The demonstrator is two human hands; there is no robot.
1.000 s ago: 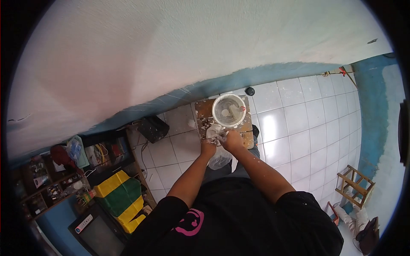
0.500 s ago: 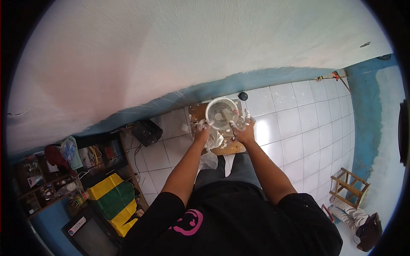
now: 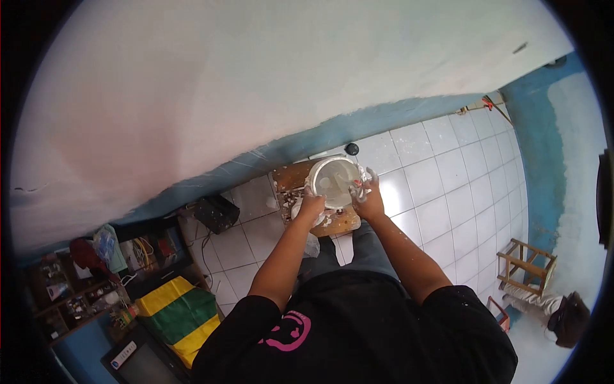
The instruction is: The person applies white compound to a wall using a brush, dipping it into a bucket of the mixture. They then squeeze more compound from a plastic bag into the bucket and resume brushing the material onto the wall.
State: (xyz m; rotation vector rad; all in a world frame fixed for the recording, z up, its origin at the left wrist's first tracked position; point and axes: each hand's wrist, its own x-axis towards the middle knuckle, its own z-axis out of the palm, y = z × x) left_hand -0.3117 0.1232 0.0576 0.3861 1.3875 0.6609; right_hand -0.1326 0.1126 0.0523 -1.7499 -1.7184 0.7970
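Observation:
A white bucket (image 3: 315, 171) with pale wet paste inside stands tilted on a paint-splattered wooden stool (image 3: 339, 223). My left hand (image 3: 312, 206) is closed on the bucket's near left rim. At the right rim, my right hand (image 3: 368, 200), smeared with white paste, is closed round the handle end of what looks like a scraper (image 3: 343, 182). A bit of red shows by my fingers, and the pale blade reaches into the bucket. White plastic (image 3: 311, 246) hangs off the stool's near left side, partly hidden by my left arm.
The painted wall (image 3: 256, 83) rises just beyond the stool. A small black round object (image 3: 352, 149) lies by the wall. To the left are a black box (image 3: 216, 214) and a cluttered cabinet (image 3: 77, 288). A wooden stool frame (image 3: 526, 267) stands right on white tiles (image 3: 441, 211).
My left hand has taken hold of the bucket rim, and the bucket has tilted. My right hand has closed on the scraper handle. The view has shifted slightly.

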